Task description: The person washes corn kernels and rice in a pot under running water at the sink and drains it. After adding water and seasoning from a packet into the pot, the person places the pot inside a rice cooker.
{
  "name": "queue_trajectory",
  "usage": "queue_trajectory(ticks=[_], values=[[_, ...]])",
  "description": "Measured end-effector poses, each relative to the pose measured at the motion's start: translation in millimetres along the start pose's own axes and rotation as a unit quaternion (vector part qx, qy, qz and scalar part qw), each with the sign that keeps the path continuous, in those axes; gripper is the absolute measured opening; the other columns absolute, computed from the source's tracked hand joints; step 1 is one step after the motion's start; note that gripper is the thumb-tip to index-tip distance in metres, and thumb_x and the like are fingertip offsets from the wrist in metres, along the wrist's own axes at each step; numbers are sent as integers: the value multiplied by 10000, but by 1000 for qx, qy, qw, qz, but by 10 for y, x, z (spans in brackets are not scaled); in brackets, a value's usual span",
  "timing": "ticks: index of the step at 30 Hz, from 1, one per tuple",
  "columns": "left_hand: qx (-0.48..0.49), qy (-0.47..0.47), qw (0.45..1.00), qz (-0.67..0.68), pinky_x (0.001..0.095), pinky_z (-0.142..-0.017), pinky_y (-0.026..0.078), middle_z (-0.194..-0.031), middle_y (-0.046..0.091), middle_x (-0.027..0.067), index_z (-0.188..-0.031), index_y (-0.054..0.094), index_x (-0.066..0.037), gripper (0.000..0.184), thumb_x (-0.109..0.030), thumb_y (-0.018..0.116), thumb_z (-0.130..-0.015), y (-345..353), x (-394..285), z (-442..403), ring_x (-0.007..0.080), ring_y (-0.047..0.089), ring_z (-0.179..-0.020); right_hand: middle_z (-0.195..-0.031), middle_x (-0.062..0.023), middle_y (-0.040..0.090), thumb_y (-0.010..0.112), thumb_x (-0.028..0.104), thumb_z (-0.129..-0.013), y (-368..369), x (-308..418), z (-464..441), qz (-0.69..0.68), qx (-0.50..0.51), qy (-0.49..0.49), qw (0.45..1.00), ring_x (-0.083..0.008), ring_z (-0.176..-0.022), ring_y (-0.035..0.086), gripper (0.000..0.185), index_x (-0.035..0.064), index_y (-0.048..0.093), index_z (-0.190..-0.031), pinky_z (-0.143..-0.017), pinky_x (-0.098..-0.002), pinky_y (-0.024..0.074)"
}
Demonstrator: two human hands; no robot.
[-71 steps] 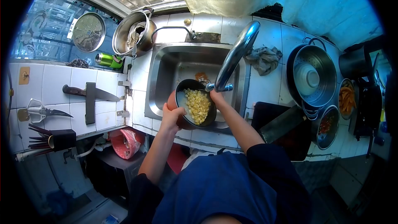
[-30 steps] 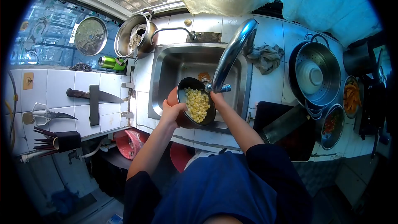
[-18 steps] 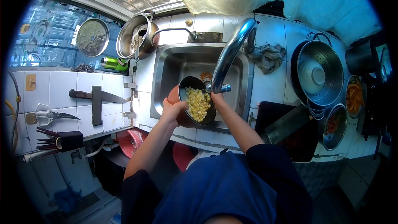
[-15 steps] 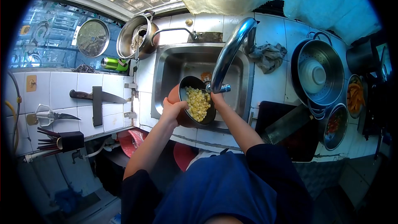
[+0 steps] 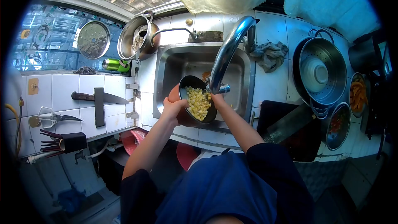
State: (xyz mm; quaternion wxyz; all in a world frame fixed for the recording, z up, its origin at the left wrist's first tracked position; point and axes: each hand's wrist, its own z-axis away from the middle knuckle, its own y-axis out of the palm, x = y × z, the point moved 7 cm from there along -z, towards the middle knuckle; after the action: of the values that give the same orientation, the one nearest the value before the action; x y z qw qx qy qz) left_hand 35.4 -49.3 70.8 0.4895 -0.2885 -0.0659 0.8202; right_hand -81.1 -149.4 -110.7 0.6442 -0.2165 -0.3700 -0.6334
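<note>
A reddish-brown pot (image 5: 175, 93) with a dark inside is tilted over the near part of the steel sink (image 5: 166, 58). Yellow corn kernels (image 5: 198, 103) lie in it. My left hand (image 5: 174, 110) grips the pot's left side, thumb over the rim. At the right rim is my right hand (image 5: 218, 100), its fingers mostly hidden behind the tap, so I cannot make out their hold. The chrome tap (image 5: 226, 54) arches over the pot, its spout end close above my right hand.
Left of the sink lie a knife (image 5: 83, 96), scissors (image 5: 54, 117) and a chopstick holder (image 5: 74, 141). A large pot (image 5: 126, 43) stands behind. On the right are a rag (image 5: 269, 56), a cleaver (image 5: 286, 124) on a black board (image 5: 269, 110), a colander (image 5: 336, 62) and a steel bowl (image 5: 342, 137).
The view has shifted slightly, so the surroundings sit a little farther right. Both hands and the pot hold nearly the same position under the tap.
</note>
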Motion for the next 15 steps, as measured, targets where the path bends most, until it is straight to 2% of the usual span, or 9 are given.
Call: queue_trajectory(ticks=[4,5,6,8,9,10,11,13,15], values=[[26,13,999,13,618,-792,331,-1263,265,178,-1356,35,-169,1028,-64,631,-525,-54,109,-178,386,324,-1129,-775,-67,605,499,87,-765,29,-238,-182,-36,38,4,999,-152,-734,553,147,21,602,-846,-660,-312,417],[70,56,995,51,613,-720,379,-1185,338,160,-1276,183,-155,844,-33,582,-543,-90,220,-429,355,394,-1064,-744,-52,594,508,94,-775,40,-308,-261,-57,65,3,996,-146,-708,553,123,19,595,-821,-649,-310,419],[94,78,990,72,611,-683,403,-1145,374,152,-1236,257,-148,758,-17,558,-552,-84,260,-471,340,428,-1032,-744,-52,594,508,94,-775,7,-359,-373,-54,62,0,997,-146,-708,553,123,19,595,-821,-649,-310,419],[153,119,973,124,575,-646,456,-1060,447,123,-1179,365,-125,646,6,512,-564,-42,278,-418,293,490,-963,-671,-22,550,540,131,-801,69,-578,-522,-252,119,172,945,-130,-618,540,126,18,562,-749,-589,-299,423],[185,138,960,156,541,-646,486,-1015,482,103,-1162,399,-109,614,12,491,-567,-4,258,-319,262,517,-927,-671,-22,550,540,131,-801,-8,-489,-526,-246,115,169,947,-130,-618,540,126,18,562,-749,-589,-299,423],[196,134,955,176,472,-734,497,-1026,510,99,-1172,399,-71,613,7,475,-569,40,271,-239,241,518,-959,-671,-24,552,553,154,-808,-92,-293,-476,-231,113,157,954,-128,-596,538,154,16,559,-740,-569,-292,427],[203,132,953,185,472,-734,497,-1026,510,99,-1172,399,-71,613,7,475,-569,69,349,-319,241,518,-959,-670,-26,555,566,176,-816,-158,-70,-403,-214,112,145,960,-127,-573,537,183,14,556,-732,-549,-286,431],[289,176,897,284,432,-742,493,-1035,486,113,-1177,371,-99,642,45,455,-557,173,397,-432,242,518,-920,-687,-36,571,550,148,-825,-242,205,-321,-216,72,157,961,-114,-568,539,153,16,567,-748,-530,-265,431],[305,167,881,321,397,-759,490,-1030,497,111,-1166,380,-82,625,49,452,-559,244,463,-472,238,522,-929,-668,-16,554,533,116,-830,-274,497,-303,-101,85,52,990,-114,-582,539,131,25,562,-741,-542,-260,433]])
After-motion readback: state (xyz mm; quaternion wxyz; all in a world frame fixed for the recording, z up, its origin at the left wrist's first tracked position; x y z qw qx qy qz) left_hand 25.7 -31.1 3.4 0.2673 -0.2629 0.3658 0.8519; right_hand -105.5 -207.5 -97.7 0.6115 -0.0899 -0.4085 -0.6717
